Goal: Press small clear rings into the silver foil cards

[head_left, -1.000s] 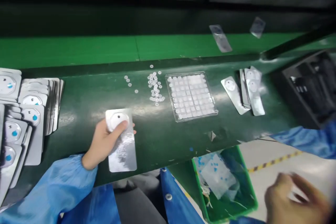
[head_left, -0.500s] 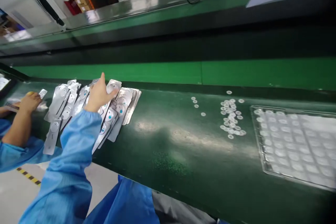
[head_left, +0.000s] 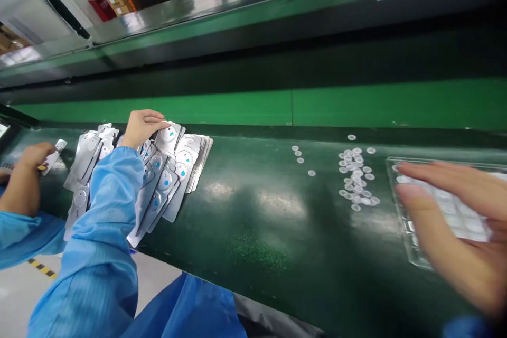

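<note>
At the back of a heap of silvery cards (head_left: pixel 162 190), each with a round recess and some with blue dots, is my left hand (head_left: pixel 143 125). Its fingers are pressed together on the top end of one card (head_left: pixel 168 136). My right hand (head_left: pixel 455 211), large and slightly blurred, hovers over the left part of a clear tray (head_left: pixel 415 262) of round white pieces. Its thumb and fingers are apart with nothing visible between them. Small translucent discs (head_left: pixel 356 174) lie scattered left of the tray.
At the far left, a co-worker's hand (head_left: pixel 37 156) holds a card (head_left: pixel 55 156). Another pile of cards (head_left: pixel 85 153) lies between that hand and my left sleeve. A few stray discs (head_left: pixel 298 153) sit mid-table. A raised green ledge (head_left: pixel 237 108) runs along the back.
My left hand has closed from spread fingers onto a card end. My right hand has come into view over the tray. The co-worker's card has shifted, and the whole view has moved slightly.
</note>
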The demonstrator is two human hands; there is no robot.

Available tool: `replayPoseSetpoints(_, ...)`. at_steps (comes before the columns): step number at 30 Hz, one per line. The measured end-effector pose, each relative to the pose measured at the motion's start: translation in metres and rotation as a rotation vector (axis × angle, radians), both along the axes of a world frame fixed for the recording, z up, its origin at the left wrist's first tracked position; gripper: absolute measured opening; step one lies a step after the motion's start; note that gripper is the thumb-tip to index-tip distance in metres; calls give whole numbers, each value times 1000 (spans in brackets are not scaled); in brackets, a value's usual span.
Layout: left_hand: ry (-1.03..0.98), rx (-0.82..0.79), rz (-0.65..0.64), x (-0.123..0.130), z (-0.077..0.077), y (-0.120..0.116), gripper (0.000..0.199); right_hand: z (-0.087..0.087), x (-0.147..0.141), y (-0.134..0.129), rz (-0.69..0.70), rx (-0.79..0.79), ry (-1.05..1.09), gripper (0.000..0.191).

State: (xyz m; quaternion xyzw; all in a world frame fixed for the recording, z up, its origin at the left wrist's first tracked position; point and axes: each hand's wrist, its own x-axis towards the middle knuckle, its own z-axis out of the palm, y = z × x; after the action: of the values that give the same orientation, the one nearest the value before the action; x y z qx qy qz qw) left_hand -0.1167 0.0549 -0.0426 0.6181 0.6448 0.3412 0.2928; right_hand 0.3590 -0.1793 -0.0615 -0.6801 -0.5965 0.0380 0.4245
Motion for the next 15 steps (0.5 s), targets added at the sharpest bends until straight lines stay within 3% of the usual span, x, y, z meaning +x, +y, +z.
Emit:
replayPoseSetpoints(4, -178, 172, 96, -3, 4, 13, 59, -5, -33, 4, 179, 18, 25, 29)
replayPoseSetpoints(7, -288, 369, 186, 1, 27, 32, 77, -5, -71, 10, 309, -80, 147, 30)
replayPoseSetpoints(9, -349, 490, 192, 21, 46, 36, 83, -1, -98, 22, 352, -132, 270, 34)
replayPoseSetpoints(12, -469, 573, 50, 80, 60, 6, 72, 10, -130, 39, 438, -143, 504, 52)
replayPoseSetpoints(15, -646, 414, -121, 146, 42, -66, 53, 14, -141, 32, 548, -221, 663, 37)
